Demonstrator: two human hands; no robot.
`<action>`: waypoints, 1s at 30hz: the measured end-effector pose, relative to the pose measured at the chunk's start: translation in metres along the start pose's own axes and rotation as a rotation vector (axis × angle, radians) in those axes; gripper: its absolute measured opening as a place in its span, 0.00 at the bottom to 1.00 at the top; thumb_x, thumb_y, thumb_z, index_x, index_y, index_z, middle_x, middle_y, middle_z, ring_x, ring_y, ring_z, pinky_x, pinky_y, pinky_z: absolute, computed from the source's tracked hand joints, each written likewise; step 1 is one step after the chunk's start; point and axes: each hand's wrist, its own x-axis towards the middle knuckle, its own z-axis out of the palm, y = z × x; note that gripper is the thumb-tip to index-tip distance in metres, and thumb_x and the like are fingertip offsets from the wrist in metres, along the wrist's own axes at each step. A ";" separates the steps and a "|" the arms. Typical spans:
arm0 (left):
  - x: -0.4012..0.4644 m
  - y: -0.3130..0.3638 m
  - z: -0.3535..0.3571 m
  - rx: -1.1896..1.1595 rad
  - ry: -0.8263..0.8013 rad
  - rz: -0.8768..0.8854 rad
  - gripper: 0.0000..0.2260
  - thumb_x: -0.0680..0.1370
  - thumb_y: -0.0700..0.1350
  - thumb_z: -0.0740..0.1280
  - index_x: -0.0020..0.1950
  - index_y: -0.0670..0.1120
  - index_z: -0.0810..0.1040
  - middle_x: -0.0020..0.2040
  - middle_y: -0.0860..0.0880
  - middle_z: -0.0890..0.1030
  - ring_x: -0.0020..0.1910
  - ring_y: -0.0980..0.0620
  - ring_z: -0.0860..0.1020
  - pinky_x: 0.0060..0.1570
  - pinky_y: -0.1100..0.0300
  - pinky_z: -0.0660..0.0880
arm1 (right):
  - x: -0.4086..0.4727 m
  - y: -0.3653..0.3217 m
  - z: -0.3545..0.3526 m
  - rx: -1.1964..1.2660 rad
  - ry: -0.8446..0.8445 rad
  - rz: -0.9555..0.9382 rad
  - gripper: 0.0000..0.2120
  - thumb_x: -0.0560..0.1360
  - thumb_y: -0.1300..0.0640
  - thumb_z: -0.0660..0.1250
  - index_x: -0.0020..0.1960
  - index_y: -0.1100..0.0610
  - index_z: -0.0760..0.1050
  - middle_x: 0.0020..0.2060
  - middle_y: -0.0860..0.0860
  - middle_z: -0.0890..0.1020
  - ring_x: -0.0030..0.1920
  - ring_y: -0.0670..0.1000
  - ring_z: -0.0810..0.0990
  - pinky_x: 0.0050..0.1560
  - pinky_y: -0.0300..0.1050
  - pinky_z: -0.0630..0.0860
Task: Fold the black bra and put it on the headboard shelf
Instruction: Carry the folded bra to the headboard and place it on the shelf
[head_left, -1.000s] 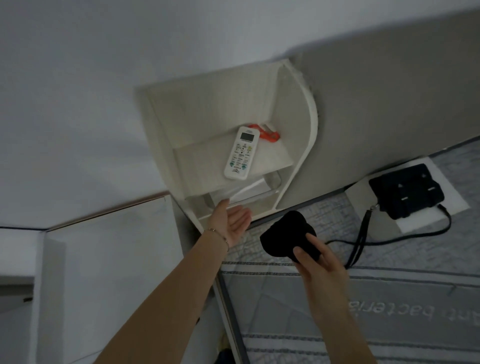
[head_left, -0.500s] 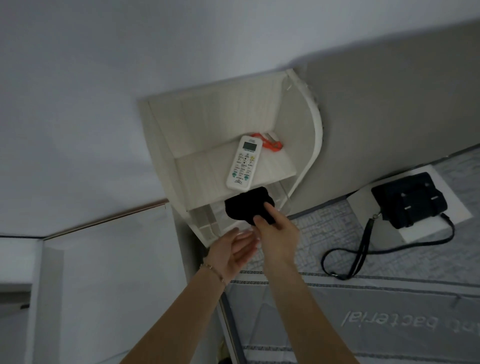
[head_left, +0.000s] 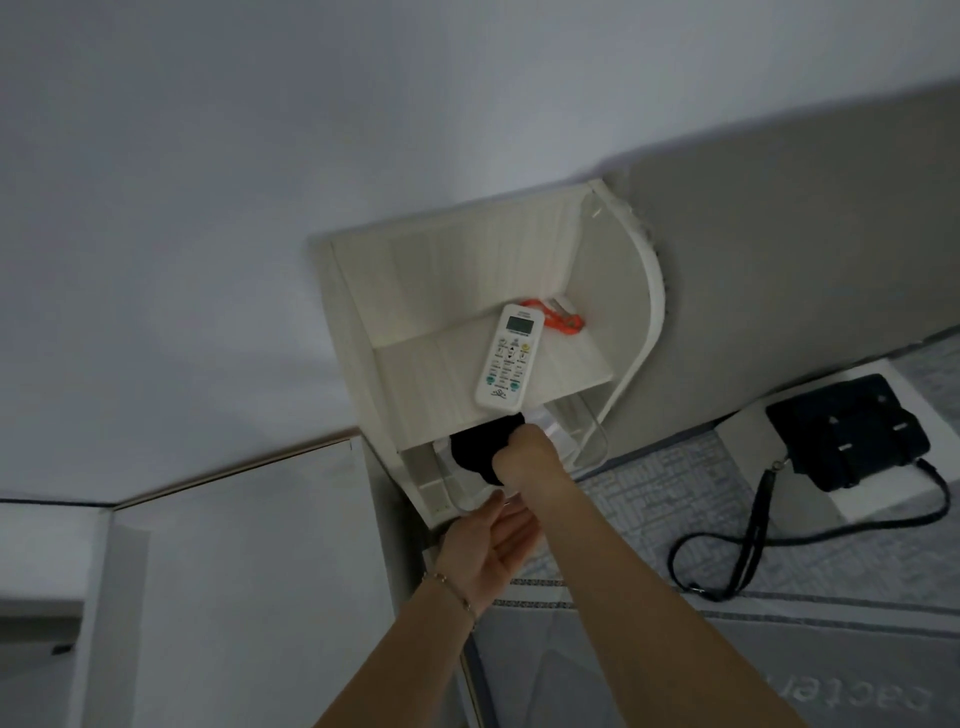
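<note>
The right hand (head_left: 522, 457) is closed around the folded bra (head_left: 480, 447), which sits partly inside the lower bay of the shelf (head_left: 415, 384), centre of the frame, under the board carrying the remote (head_left: 509, 364). The left hand (head_left: 488, 545) is open, palm up, empty, just below the bay's front edge. Recommended: push the bra fully in, keep the fold compressed until it rests on the floor of the bay, then release. Keep the left hand beneath as a catch.

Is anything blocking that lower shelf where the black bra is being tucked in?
Nothing visible does. The right hand pushes the black bra into the lower compartment; the remote lies on the tier above.
</note>
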 end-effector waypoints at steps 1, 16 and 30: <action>0.000 0.000 -0.001 -0.013 -0.004 0.001 0.15 0.83 0.44 0.63 0.60 0.33 0.78 0.62 0.34 0.81 0.66 0.38 0.77 0.71 0.46 0.70 | -0.001 0.000 -0.002 -0.121 0.007 -0.036 0.13 0.75 0.68 0.58 0.34 0.57 0.64 0.38 0.55 0.73 0.55 0.59 0.76 0.54 0.45 0.70; -0.007 -0.001 -0.003 -0.045 -0.054 0.029 0.13 0.83 0.42 0.62 0.60 0.33 0.77 0.58 0.37 0.81 0.57 0.42 0.79 0.66 0.49 0.71 | -0.066 0.067 -0.001 1.172 0.260 0.239 0.22 0.77 0.74 0.57 0.69 0.65 0.71 0.63 0.65 0.77 0.60 0.62 0.79 0.65 0.54 0.73; 0.009 0.033 0.006 0.042 -0.058 0.122 0.12 0.80 0.33 0.64 0.64 0.35 0.77 0.58 0.40 0.83 0.57 0.45 0.81 0.55 0.55 0.80 | -0.021 0.050 -0.005 1.403 0.085 0.215 0.35 0.74 0.81 0.54 0.78 0.63 0.58 0.76 0.61 0.65 0.74 0.59 0.68 0.69 0.50 0.70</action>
